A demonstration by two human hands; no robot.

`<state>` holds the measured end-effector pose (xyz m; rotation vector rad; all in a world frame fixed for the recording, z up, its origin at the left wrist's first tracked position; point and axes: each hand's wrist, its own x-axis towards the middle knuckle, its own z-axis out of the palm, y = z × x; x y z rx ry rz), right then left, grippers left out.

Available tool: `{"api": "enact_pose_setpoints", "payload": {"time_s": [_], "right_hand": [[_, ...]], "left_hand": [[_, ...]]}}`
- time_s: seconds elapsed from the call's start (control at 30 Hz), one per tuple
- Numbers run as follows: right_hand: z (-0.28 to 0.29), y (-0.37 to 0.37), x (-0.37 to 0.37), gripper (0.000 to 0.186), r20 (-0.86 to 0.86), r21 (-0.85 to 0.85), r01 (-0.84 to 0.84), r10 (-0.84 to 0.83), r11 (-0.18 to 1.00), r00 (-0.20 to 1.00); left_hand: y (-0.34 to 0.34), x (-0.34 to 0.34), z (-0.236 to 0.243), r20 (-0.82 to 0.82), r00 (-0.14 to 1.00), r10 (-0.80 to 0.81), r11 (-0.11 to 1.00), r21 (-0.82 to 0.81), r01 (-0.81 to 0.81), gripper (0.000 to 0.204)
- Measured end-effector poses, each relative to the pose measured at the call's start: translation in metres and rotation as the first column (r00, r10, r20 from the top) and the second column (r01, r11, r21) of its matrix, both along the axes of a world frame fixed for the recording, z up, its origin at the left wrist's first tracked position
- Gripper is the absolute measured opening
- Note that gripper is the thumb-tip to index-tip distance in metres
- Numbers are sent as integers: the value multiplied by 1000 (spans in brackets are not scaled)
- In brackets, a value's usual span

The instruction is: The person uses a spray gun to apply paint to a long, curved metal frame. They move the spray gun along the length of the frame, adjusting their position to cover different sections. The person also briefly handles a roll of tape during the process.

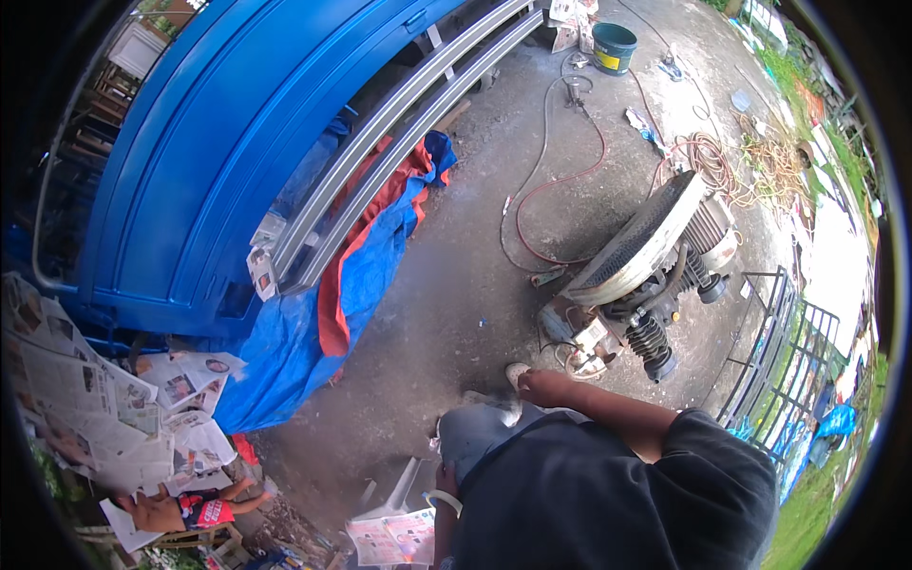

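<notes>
My right hand [540, 387] is at my right knee, above a shoe, with its fingers curled; what is in them, if anything, is hidden. My left hand [446, 480] hangs beside my jeans-clad left leg [465, 437], its fingers mostly hidden. A pale roll of tape [445, 501] is around or against that hand or wrist; I cannot tell which. Just left of it, a sheet of printed paper [385, 540] lies over a white plastic chair [404, 489]. An air compressor [655, 275] with a white belt guard stands beyond my right hand.
A blue metal vehicle body [199, 161] with grey rails [399, 152] borders the left, over blue and red tarpaulins [294, 370]. Newspapers [123, 399] and a reclining person [161, 513] are lower left. Hoses [703, 161], a bucket [613, 47] and black metal frames [779, 380] line the yard.
</notes>
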<state>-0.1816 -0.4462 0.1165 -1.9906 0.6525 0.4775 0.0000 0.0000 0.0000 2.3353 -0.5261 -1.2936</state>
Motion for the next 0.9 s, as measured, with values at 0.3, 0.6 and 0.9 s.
{"api": "enact_pose_setpoints", "payload": {"time_s": [0.3, 0.6, 0.9], "right_hand": [[0, -53, 84, 37, -128, -94, 279, -290, 956, 948], [77, -112, 162, 40, 28, -143, 724, -728, 675, 685], [54, -244, 139, 42, 67, -94, 927, -927, 364, 370]], "left_hand": [[-135, 219, -11, -84, 872, -482, 846, 214, 488, 76], [-339, 459, 22, -309, 85, -947, -41, 382, 923, 72], [-693, 456, 14, -383, 892, -240, 896, 266, 355, 66]]}}
